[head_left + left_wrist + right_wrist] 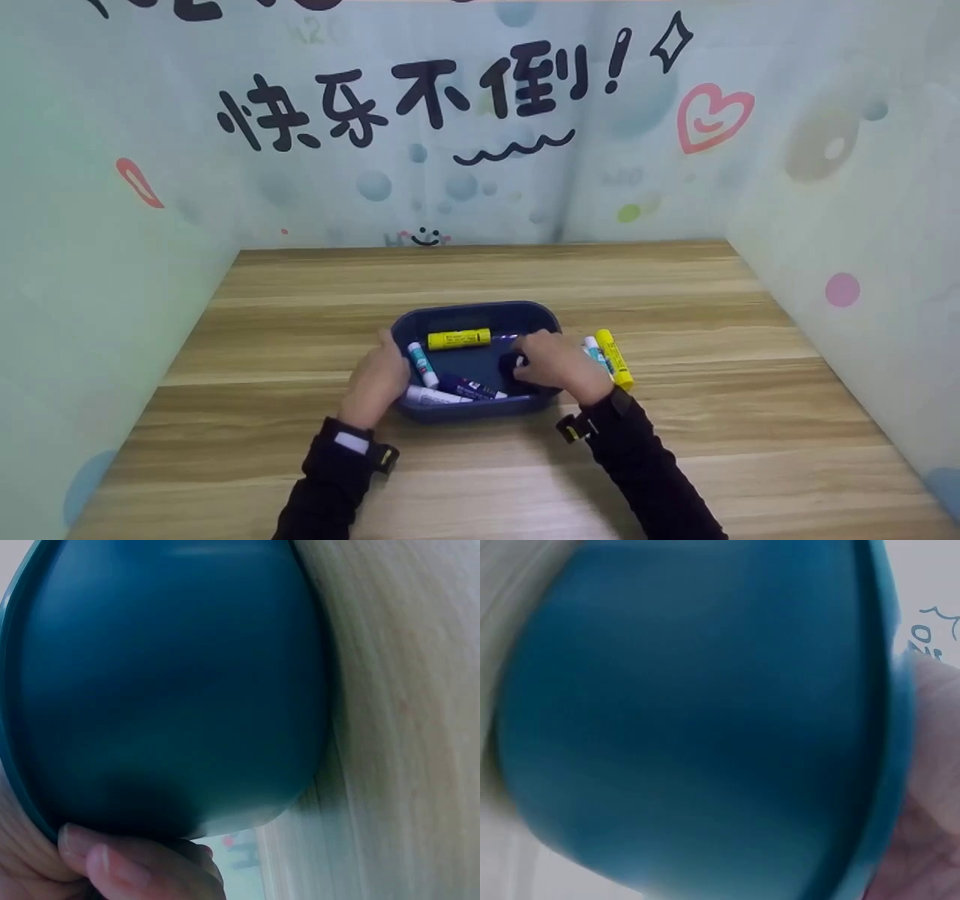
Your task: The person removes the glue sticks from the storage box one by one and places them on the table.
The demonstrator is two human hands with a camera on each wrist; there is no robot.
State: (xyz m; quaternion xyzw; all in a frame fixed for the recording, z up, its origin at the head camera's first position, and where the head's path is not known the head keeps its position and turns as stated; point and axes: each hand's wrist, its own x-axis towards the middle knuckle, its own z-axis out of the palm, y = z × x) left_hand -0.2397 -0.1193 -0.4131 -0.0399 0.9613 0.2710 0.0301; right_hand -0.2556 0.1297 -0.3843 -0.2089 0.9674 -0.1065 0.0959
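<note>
A dark blue plastic basin [472, 411] stands on the table. At its left end my left hand [379, 379] grips the rim; in the left wrist view the fingers [124, 866] lie against the outer wall. My right hand [559, 364] reaches over the right rim and pinches a small dark glue stick [510, 366] inside, partly hidden by the fingers. Also in the basin lie a yellow glue stick [459, 339], a teal-and-white glue stick [423, 365], a dark purple glue stick [472, 388] and a white glue stick [435, 396].
Right of the basin, beside my right wrist, lie another yellow glue stick [615, 358] and a teal-and-white one [594, 351]. The wooden table [480, 480] is bounded by a printed curtain [450, 202] at the back and light walls at both sides.
</note>
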